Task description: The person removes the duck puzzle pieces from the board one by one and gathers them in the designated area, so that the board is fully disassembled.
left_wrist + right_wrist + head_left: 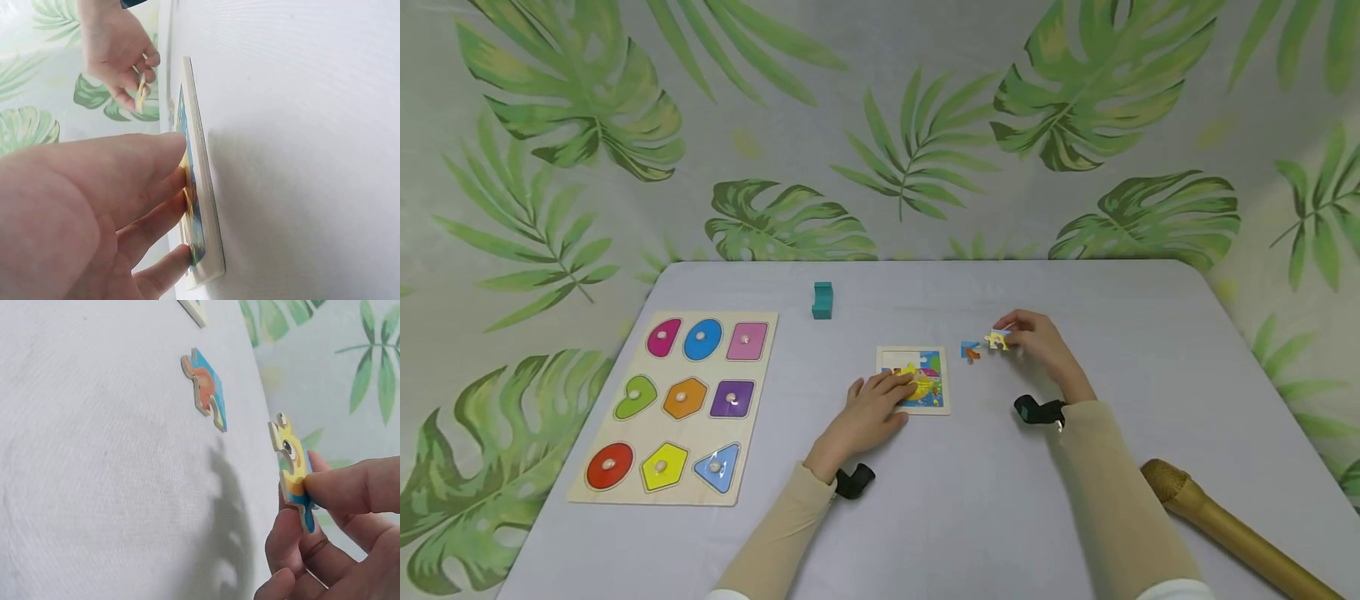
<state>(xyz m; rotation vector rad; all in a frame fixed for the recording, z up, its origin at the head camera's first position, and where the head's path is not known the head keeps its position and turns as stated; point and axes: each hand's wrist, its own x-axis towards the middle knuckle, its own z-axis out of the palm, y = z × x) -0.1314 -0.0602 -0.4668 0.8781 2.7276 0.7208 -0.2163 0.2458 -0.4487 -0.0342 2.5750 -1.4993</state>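
A small wooden-framed jigsaw puzzle (946, 383) lies near the middle of the table, its picture blue, yellow and pink, with a bare gap at the upper left. My left hand (868, 412) rests on it, fingers laid out over the picture; in the left wrist view the fingertips (180, 253) touch its face. Between thumb and fingers my right hand (1037, 343) pinches a yellow jigsaw piece (292, 456) with an eye and a blue edge, held above the table. A blue and orange jigsaw piece (970, 351) lies between the frame and the right hand.
On the left lies a wooden peg board (696, 433) with colourful shapes. A teal block (822, 301) stands near the back edge. At the right front, a gold-brown stick-like object (1232, 525) lies beside the right sleeve. A leaf-patterned cloth (925, 125) hangs behind the table.
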